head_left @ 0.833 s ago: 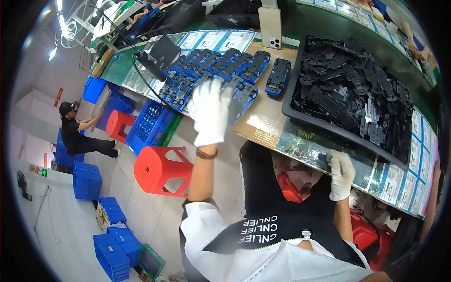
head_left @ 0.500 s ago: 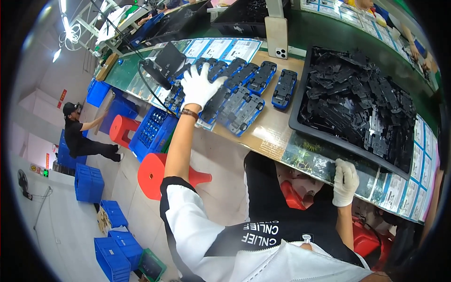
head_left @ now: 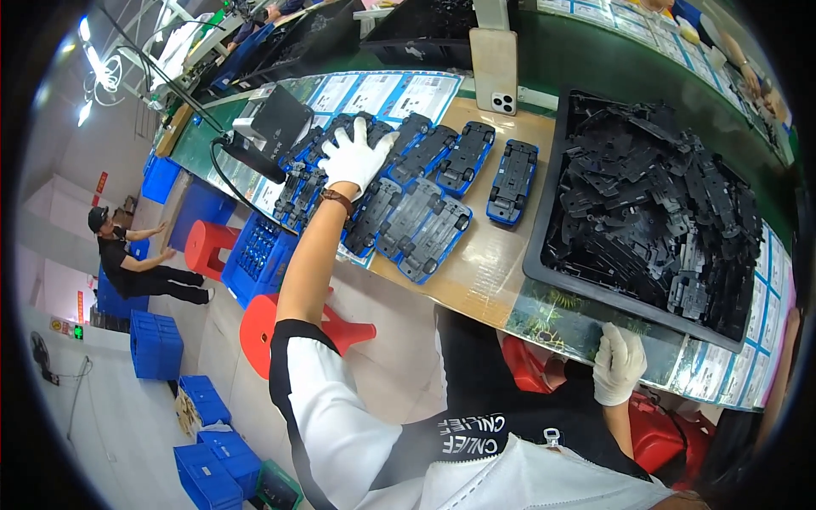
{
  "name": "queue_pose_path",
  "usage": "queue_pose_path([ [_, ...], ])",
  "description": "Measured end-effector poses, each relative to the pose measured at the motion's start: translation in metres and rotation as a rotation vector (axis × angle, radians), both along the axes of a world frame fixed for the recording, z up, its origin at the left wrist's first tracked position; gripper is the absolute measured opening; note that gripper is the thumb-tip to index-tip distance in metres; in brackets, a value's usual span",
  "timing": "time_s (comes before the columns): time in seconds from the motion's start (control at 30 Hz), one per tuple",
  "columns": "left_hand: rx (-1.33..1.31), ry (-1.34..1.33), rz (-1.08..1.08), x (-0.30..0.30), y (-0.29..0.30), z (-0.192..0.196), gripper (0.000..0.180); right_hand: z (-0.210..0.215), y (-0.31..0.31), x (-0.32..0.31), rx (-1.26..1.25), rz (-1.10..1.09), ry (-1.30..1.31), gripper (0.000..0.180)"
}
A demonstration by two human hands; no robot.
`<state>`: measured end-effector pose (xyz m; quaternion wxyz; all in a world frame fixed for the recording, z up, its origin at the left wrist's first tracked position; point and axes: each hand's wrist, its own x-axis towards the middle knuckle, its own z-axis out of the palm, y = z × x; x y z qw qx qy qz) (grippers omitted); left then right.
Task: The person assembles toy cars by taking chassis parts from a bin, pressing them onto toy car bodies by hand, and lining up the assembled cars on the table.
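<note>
The left hand (head_left: 357, 157), in a white knit glove, is spreading its fingers apart over a cluster of blue toy cars with black plastic undersides (head_left: 425, 234). The palm is hiding whatever lies beneath it, so I cannot tell whether it is pressing on a car. The right hand (head_left: 619, 364), gloved alike, is resting at the near edge of the green, glass-topped worktop (head_left: 544, 316) with fingers curling inward; I cannot tell whether they are gripping anything.

The cars are lying underside up, packed side by side on the worktop, and a single blue car with a black underside (head_left: 512, 183) is lying apart from them, near the large black tray (head_left: 629, 304) of loose, flat black plastic parts.

Each car is looking light and stiff, likely hard plastic that is not giving under a squeeze. The smooth blue sides are probably proving slippery against knit fabric, and small fittings underneath may be fragile. The long sides are offering the surest hold, thumb opposite fingers at mid-length; in the tight rows neighbours are blocking that, while the single car is leaving both sides reachable.
</note>
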<state>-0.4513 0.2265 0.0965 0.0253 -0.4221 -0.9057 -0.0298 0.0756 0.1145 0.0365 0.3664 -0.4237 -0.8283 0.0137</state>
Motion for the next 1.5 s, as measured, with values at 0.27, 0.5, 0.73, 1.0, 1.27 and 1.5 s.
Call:
queue_pose_path([
  [0.27,0.073,0.034,0.048,-0.010,0.040,-0.009,0.088,-0.002,0.004,0.000,-0.023,-0.014,-0.017,0.031],
  [0.5,0.042,0.020,0.054,-0.015,0.092,-0.009,0.089,-0.001,0.004,-0.002,-0.033,-0.075,-0.062,0.033],
  [0.73,0.043,-0.087,0.076,-0.029,0.141,-0.006,0.088,0.002,0.005,-0.004,-0.081,-0.112,-0.043,0.030],
  [1.0,0.060,0.018,-0.028,-0.037,0.141,-0.010,0.087,0.005,0.007,-0.006,-0.134,-0.104,-0.033,0.027],
  [1.27,0.104,-0.095,-0.610,0.007,0.031,0.006,0.046,0.007,0.006,-0.007,-0.142,-0.113,-0.061,0.024],
  [1.5,0.139,0.003,-0.493,0.022,0.011,-0.003,0.055,0.009,0.009,-0.007,-0.125,-0.095,-0.070,0.021],
])
